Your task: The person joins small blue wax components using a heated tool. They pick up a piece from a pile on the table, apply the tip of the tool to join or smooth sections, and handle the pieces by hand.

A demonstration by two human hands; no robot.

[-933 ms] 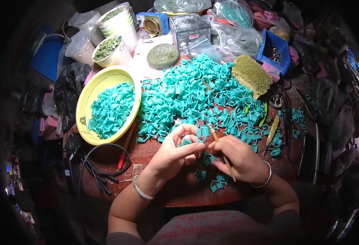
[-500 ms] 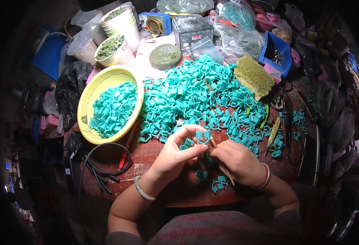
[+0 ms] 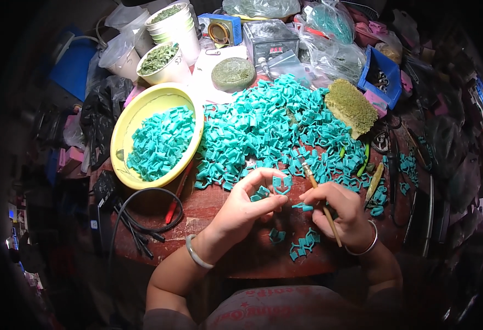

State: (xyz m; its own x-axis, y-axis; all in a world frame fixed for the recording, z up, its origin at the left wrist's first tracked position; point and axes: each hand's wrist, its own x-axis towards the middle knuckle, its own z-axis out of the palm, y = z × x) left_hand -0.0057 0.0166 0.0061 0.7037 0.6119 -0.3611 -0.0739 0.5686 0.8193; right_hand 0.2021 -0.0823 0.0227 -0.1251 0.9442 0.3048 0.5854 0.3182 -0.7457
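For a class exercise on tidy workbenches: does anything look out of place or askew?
Perhaps the small turquoise plastic clips near the front of the red table: they lie apart from the big turquoise heap, looking stray.

We see: grey box [image 3: 270, 41] | left of it, blue device [image 3: 232, 31] | right of it, clear bag [image 3: 335, 60] | farther right, blue bin [image 3: 394, 82]

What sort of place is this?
Likely a small workshop, perhaps hand assembly or finishing, judging by the heap of teal pieces, the blue parts bin and the grey box with a red display.
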